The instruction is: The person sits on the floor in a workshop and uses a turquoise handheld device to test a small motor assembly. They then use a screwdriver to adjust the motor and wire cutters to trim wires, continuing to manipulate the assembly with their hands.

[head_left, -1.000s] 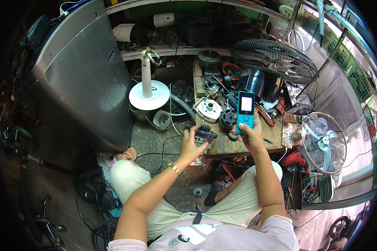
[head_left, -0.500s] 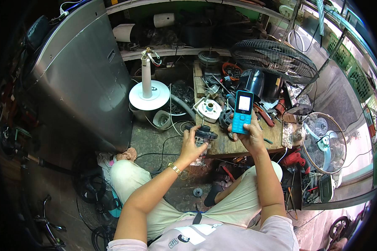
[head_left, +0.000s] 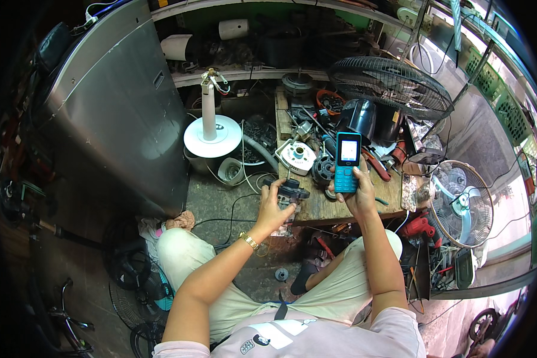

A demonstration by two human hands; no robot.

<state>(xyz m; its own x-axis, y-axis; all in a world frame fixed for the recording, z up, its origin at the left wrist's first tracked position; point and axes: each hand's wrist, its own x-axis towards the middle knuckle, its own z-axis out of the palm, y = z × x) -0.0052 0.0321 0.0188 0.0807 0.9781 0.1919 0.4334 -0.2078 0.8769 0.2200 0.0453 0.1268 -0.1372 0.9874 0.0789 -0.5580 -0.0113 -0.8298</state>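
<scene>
1. Two hands are occupied at once over a cluttered wooden table (head_left: 322, 209): a blue keypad phone (head_left: 346, 161) is held upright in the right hand (head_left: 360, 194), its fingers clamped around the lower body, while a dark fan motor (head_left: 290, 192) at the table's near-left corner is gripped from the side by the left hand (head_left: 272, 206), fingers closed on its housing.

2. With the phone's lit screen turned toward the face, attention is judged to be divided; the motor could be nudged off the corner, since part of it appears to overhang the edge above the concrete floor (head_left: 221, 206).

3. A one-handed hold on the phone is judged insecure; a slip would send it onto the loose parts just below it, among them a white motor cover (head_left: 296, 156) and a dark wound stator (head_left: 323, 169).

4. Wires (head_left: 232, 212) are seen trailing from the table down across the floor near the left knee; these could be snagged if the motor is lifted or the legs shift.

5. A red-handled tool (head_left: 377, 165) lies close beside the right wrist and could be knocked aside.
</scene>
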